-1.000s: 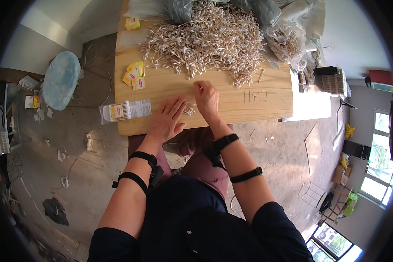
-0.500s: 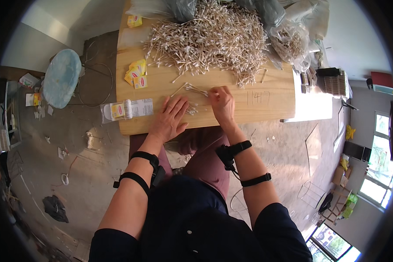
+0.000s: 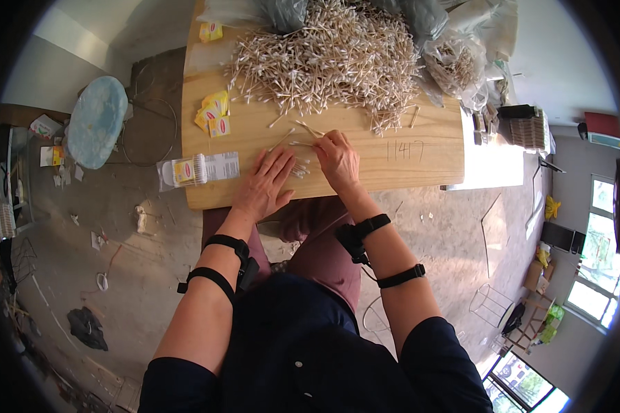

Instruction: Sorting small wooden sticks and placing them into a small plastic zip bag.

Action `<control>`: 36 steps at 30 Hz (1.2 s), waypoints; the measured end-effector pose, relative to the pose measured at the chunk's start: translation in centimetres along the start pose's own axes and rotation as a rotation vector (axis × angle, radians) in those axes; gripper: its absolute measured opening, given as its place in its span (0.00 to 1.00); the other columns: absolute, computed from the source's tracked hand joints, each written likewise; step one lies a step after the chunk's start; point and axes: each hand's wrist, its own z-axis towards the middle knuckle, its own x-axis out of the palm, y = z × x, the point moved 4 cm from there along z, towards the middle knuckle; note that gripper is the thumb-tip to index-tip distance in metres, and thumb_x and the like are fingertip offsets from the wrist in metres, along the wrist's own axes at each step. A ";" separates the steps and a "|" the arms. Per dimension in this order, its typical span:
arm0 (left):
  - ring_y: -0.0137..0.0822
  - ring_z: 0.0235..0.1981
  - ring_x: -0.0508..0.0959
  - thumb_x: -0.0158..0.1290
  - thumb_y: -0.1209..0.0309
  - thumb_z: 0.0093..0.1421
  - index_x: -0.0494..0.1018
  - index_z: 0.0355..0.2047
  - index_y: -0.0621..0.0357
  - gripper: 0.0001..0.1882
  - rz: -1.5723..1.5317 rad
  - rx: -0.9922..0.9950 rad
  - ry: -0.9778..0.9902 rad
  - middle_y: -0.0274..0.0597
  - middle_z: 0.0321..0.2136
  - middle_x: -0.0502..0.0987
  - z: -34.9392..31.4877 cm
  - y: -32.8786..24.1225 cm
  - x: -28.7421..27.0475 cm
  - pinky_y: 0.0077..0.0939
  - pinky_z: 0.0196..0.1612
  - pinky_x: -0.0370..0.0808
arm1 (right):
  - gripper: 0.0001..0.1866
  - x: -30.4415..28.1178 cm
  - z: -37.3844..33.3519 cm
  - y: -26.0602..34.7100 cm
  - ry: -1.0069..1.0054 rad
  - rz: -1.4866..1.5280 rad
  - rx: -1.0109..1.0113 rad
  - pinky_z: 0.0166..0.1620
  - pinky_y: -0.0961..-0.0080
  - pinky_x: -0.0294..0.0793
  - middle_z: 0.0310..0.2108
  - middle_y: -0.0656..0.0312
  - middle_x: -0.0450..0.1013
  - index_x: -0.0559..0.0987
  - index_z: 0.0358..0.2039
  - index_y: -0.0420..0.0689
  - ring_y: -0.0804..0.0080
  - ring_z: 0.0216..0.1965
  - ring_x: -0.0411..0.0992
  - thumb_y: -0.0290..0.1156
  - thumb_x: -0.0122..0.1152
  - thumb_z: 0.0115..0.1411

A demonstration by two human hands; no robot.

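Note:
My left hand [image 3: 264, 180] lies flat near the table's front edge, fingers stretched out. White tips of a small bunch of cotton swabs [image 3: 300, 167] show beside its fingertips; the rest of the bunch is hidden under the hand. To its right, my right hand [image 3: 337, 162] is closed in a pinch, with a few cotton swabs [image 3: 310, 129] sticking out from its fingers toward the upper left. How many it holds is hidden. A loose cotton swab [image 3: 282, 140] lies just beyond my left fingertips. A large heap of cotton swabs [image 3: 331, 62] covers the far half of the table.
On the wooden table [image 3: 420, 162], yellow cards [image 3: 213, 113] lie at the left. A clear pack of swabs [image 3: 189, 171] overhangs the left edge. Plastic bags [image 3: 455, 65] stand at the back right. A blue oval stool [image 3: 98, 122] is on the floor at the left.
My right hand has moved slightly left, toward my left hand. The swabs at its fingertips have shifted and now point more to the far left. My left hand stays nearly in place.

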 end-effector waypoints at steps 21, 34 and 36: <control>0.39 0.72 0.48 0.57 0.58 0.55 0.59 0.66 0.58 0.40 -0.094 -0.004 -0.036 0.38 0.70 0.53 0.1 -0.1 -0.8 0.46 0.73 0.41 | 0.05 0.4 0.8 -2.3 -0.099 0.104 0.260 0.35 0.60 0.74 0.32 0.59 0.74 0.80 0.32 0.47 0.55 0.31 0.76 0.32 0.62 0.56; 0.40 0.72 0.46 0.55 0.54 0.58 0.59 0.66 0.57 0.39 -0.023 -0.004 -0.006 0.37 0.70 0.52 0.1 0.0 -0.3 0.44 0.73 0.40 | 0.03 1.1 -0.8 0.5 0.083 0.159 0.140 0.35 0.62 0.75 0.34 0.60 0.74 0.80 0.30 0.47 0.56 0.34 0.76 0.30 0.62 0.55; 0.40 0.72 0.47 0.57 0.57 0.56 0.59 0.66 0.57 0.39 -0.063 -0.008 -0.011 0.37 0.70 0.52 0.2 -0.1 -0.4 0.45 0.73 0.41 | 0.03 1.2 -0.9 0.8 0.101 0.160 0.109 0.36 0.62 0.75 0.34 0.60 0.74 0.80 0.30 0.47 0.57 0.35 0.76 0.30 0.62 0.55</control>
